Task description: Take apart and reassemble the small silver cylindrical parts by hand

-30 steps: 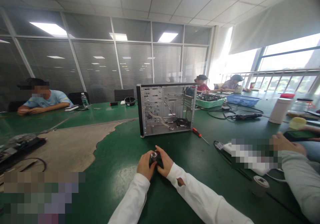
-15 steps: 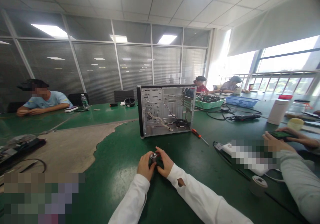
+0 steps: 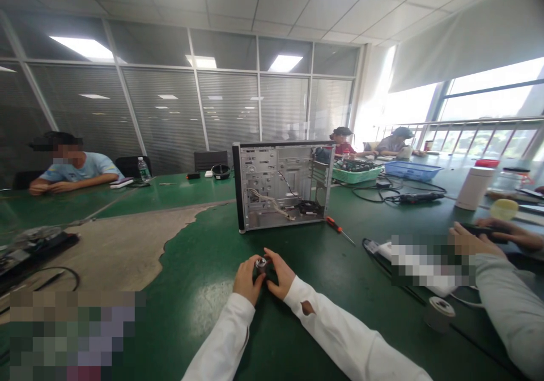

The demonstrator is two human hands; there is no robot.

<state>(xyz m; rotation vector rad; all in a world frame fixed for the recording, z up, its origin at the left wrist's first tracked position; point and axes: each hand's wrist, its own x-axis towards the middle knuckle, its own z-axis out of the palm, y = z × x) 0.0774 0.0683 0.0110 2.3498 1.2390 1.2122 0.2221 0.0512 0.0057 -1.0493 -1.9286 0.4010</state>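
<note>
A small metal cylinder stands upright between my two hands, close in front of me. My left hand is wrapped round its left side. On the other side, my right hand curves about it, thumb and fingers apart, the index fingertip near its top; whether these fingers touch it is hard to tell. Beyond my hands is an open computer case, upright, with loose cables and a black fan inside. An orange-handled screwdriver lies by its lower right corner.
A white power strip and a grey round socket are at the right, beside a person's hands holding a dark device. Green and blue baskets stand farther back. Electronic parts lie at the left.
The co-worker's hands at the right have tilted the dark device, so its green screen no longer shows. My hands and the cylinder have hardly moved.
</note>
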